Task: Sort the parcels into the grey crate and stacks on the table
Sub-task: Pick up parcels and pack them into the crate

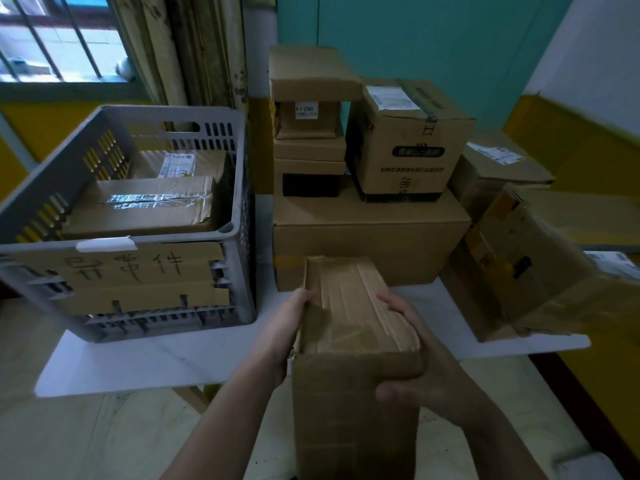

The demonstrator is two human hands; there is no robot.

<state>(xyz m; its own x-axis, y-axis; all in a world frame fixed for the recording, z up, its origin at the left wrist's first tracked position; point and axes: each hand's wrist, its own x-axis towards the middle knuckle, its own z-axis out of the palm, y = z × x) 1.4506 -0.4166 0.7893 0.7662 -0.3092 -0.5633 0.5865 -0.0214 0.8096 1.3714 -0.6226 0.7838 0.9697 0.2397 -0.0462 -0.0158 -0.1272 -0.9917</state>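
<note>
Head view. One long brown parcel [353, 341] is held up between both hands, above the near edge of the white table [173, 362]. It is right of the grey crate [239, 216] and in front of the large box [370, 237].

- Left hand [287, 327]: clasps the parcel's left side, fingertips curled onto the top edge.
- Right hand [415, 358]: grips the right side, fingers over the taped top, thumb on the near face.
- Parcel top: tape wrinkled, cardboard torn near the left edge.
- Crate: stands on the table's left part with a taped parcel [145, 206] inside. A cardboard sign [138, 271] with handwritten characters is on its front wall.
- On the large box: a stack of small boxes [308, 147], and beside it a labelled box [408, 143].
- Far right: a crumpled box [519, 271], tilted.
</note>
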